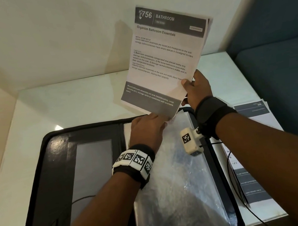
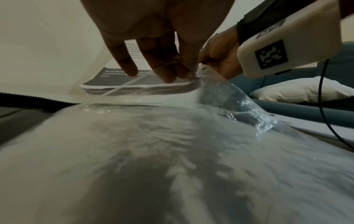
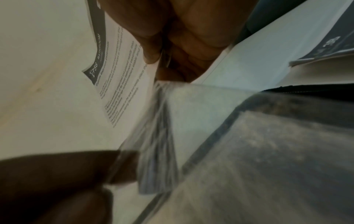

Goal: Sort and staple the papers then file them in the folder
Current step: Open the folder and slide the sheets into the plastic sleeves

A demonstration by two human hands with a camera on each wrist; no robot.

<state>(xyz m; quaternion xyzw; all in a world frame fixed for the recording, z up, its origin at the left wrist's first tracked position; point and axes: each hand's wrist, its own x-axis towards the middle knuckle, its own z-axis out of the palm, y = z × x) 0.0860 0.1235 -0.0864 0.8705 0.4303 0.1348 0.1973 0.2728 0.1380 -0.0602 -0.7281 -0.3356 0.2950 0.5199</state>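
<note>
Papers are pinched at their edge by your right hand. Left hand pinches the plastic sleeve mouth; hold it wide, feed the bottom corner in squarely

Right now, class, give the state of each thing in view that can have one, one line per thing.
Folder: open flat on the table.
Plastic sleeve: mouth lifted open by the left hand.
Bathroom papers: held upright by the right hand, bottom edge at the sleeve mouth.
Other papers: stacked beside the folder.
</note>
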